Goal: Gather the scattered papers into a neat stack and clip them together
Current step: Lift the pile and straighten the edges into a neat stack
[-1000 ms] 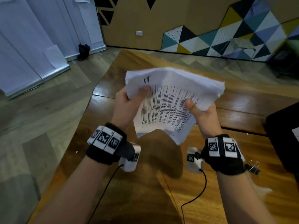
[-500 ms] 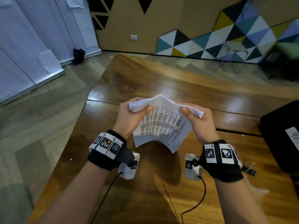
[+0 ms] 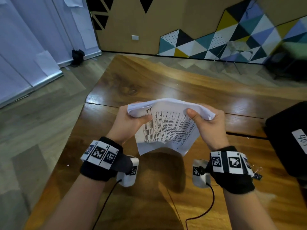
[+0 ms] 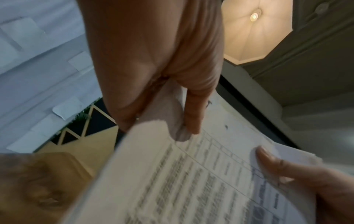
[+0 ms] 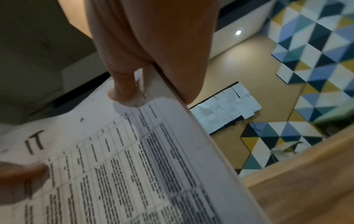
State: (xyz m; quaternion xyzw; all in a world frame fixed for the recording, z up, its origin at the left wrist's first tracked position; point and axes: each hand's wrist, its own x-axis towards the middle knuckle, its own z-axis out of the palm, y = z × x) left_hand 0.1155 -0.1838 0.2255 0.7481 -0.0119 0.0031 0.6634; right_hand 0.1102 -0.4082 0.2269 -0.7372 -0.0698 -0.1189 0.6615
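Note:
A stack of printed papers [image 3: 167, 128] is held upright over the wooden table [image 3: 149, 83], its lower edge just above the tabletop. My left hand [image 3: 131, 121] grips the stack's upper left corner, thumb on the front sheet. My right hand [image 3: 205, 121] grips the upper right corner the same way. The top edge of the stack curls away from me. In the left wrist view the papers [image 4: 191, 174] fill the lower half; in the right wrist view the papers [image 5: 114, 159] show a handwritten "IT". A black binder clip [image 3: 257, 175] lies on the table beside my right wrist.
A black case [image 3: 287, 138] with a white label sits at the table's right edge. The table's left edge drops to the wood floor [image 3: 41, 113]. A wire chair [image 3: 235, 52] stands beyond the far end of the table.
Both hands have lowered the stack from chest height toward the tabletop, and the sheets now sit closer together with the top edge curled.

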